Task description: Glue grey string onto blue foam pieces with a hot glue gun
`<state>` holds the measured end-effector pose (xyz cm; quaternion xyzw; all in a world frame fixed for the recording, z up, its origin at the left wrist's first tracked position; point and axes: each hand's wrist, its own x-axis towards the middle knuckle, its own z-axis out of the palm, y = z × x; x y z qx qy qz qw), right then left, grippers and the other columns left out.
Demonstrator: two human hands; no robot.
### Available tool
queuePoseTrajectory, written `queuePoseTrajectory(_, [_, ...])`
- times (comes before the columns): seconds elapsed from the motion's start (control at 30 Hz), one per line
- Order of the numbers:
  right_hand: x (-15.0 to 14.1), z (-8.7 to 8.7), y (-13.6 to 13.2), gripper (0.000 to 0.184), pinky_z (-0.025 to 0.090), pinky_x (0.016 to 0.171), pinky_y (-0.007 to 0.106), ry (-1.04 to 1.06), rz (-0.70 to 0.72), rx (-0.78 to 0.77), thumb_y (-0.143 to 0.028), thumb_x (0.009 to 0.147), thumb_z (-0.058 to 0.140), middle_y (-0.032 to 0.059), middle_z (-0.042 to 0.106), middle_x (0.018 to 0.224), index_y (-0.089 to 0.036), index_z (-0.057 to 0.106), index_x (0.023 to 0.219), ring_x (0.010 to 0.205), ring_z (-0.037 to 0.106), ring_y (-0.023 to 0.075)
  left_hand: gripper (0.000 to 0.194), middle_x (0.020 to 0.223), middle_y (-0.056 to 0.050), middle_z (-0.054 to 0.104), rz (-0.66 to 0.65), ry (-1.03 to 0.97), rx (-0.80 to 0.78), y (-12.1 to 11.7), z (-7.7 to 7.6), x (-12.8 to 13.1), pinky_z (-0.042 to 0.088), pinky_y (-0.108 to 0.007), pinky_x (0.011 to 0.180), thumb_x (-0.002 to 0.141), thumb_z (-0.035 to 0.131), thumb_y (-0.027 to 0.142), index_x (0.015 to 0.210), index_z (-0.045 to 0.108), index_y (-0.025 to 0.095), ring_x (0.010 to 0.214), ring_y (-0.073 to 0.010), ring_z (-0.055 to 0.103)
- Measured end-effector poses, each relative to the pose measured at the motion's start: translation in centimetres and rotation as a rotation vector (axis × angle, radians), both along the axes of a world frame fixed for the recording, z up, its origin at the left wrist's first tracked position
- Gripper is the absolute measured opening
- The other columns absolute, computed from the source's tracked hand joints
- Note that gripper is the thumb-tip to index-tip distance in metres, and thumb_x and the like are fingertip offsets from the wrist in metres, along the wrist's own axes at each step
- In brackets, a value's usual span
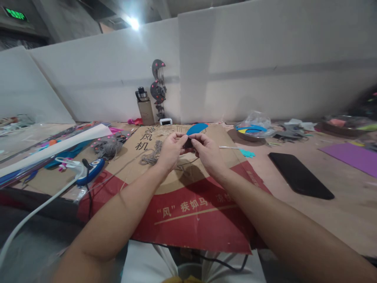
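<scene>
Both my hands meet above a flattened cardboard sheet [176, 196] printed in red and tan. My left hand [171, 148] and my right hand [206, 149] each pinch a small dark piece between them, from which a blue leaf-shaped foam cutout [196, 128] sticks up and to the right. The fingers of both hands are closed on it. A tangle of grey string [151, 156] lies on the cardboard just left of my left hand.
A black phone [300, 176] lies to the right, with a teal stick piece [246, 152] and a bowl of foam scraps [253, 131] behind. A bottle [145, 107] stands at the white wall. A glue gun [91, 171] with white cable lies left, and purple foam [353, 157] far right.
</scene>
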<state>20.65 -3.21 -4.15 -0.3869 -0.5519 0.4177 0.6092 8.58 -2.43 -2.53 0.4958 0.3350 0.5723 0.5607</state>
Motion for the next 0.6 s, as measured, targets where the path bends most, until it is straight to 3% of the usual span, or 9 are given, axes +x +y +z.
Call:
queuePoseTrajectory(0.37, [-0.5, -0.3, -0.2, 0.021, 0.043, 0.065, 0.026, -0.164, 0.005, 0.080, -0.031, 0.081, 0.053, 0.0025, 0.062, 0.085, -0.020, 0.062, 0.096, 0.076, 0.054, 0.0135, 0.014, 0.068, 0.001, 0.063, 0.134, -0.051, -0.060, 1.0, 0.8, -1.0, 0.059, -0.031, 0.069, 0.079, 0.062, 0.022, 0.079, 0.050, 0.017, 0.060, -0.0096, 0.063])
queuePoseTrajectory(0.6, [-1.0, -0.7, -0.6, 0.020, 0.044, 0.079, 0.029, -0.308, 0.117, 0.154, -0.033, 0.084, 0.052, 0.0029, 0.066, 0.090, -0.021, 0.066, 0.091, 0.086, 0.058, 0.0158, 0.002, 0.075, -0.005, 0.070, 0.344, -0.200, 0.049, 4.4, 2.5, -6.5, 0.059, -0.030, 0.071, 0.084, 0.053, 0.018, 0.082, 0.052, 0.017, 0.073, -0.0156, 0.070])
